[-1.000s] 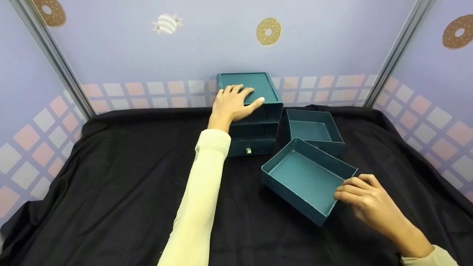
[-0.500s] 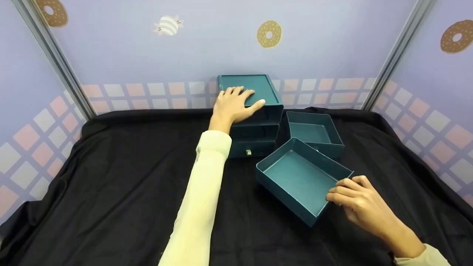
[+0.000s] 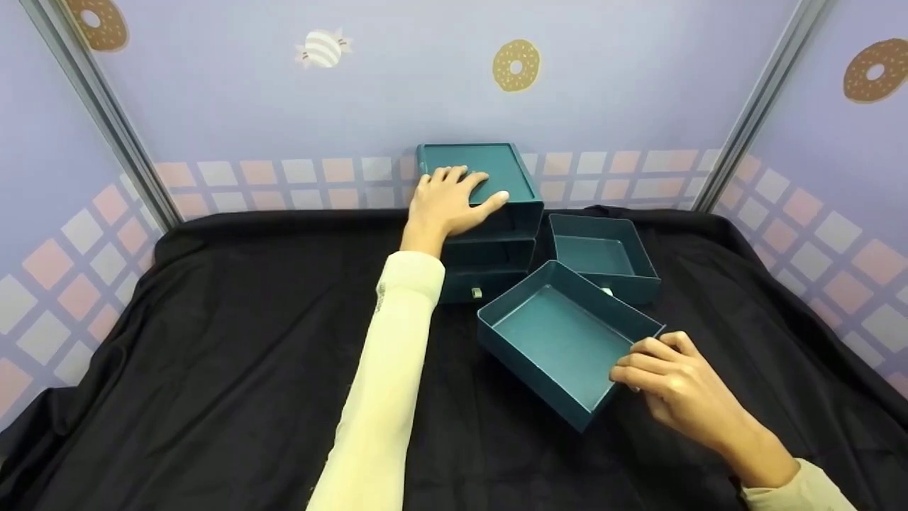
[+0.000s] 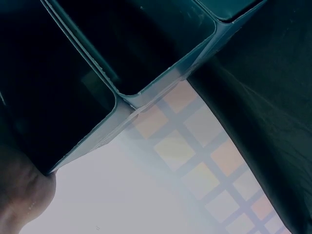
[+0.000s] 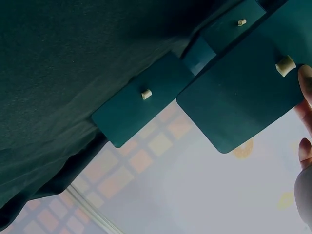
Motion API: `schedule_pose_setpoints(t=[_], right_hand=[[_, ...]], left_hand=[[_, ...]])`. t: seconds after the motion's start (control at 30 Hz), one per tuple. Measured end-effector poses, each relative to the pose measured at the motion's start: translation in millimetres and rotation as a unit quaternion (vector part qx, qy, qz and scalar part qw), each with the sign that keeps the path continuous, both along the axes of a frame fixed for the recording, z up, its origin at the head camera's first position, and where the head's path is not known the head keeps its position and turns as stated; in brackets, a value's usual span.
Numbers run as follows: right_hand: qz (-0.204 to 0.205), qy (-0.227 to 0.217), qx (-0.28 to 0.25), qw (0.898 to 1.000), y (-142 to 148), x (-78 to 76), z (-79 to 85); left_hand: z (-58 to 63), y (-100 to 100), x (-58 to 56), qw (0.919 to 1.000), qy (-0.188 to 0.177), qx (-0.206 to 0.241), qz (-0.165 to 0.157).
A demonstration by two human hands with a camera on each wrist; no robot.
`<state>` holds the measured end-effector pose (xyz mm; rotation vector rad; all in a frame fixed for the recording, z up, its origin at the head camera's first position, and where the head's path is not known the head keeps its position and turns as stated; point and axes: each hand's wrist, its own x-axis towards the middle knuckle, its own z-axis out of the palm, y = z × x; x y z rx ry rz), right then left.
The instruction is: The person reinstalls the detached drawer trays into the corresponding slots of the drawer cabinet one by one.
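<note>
My left hand [image 3: 447, 202] rests on top of a dark teal drawer cabinet [image 3: 496, 167], fingers spread and thumb out over the front edge. The cabinet's two upper slots are hollow, and its bottom drawer [image 3: 489, 285] is in place with a small pale knob. My right hand [image 3: 674, 380] pinches the front panel of a loose teal drawer [image 3: 567, 341], which it holds tilted in front of the cabinet's right side. The thumb lies on that panel near the knob [image 5: 285, 66] in the right wrist view. The held drawer has nothing in it.
A second loose drawer [image 3: 599, 248] sits right of the cabinet, partly overlapped by the held one. Black cloth [image 3: 248, 355] covers the table. Patterned wall panels [image 3: 397, 85] stand behind and at both sides.
My right hand has carried the loose drawer a little to the left, uncovering the second drawer's knob. The left hand has stayed on the cabinet top.
</note>
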<state>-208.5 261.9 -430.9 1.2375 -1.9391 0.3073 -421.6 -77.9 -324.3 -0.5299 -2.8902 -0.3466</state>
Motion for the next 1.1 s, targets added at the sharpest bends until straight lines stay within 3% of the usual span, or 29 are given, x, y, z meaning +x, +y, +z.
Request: schedule_pose_setpoints(t=[1.1], right_hand=[[0.017,-0.017,-0.005,1.000,-34.3,-17.7,4.7]], left_hand=[[0.7,-0.2,0.5,1.0000,0.003,-0.007,0.001]])
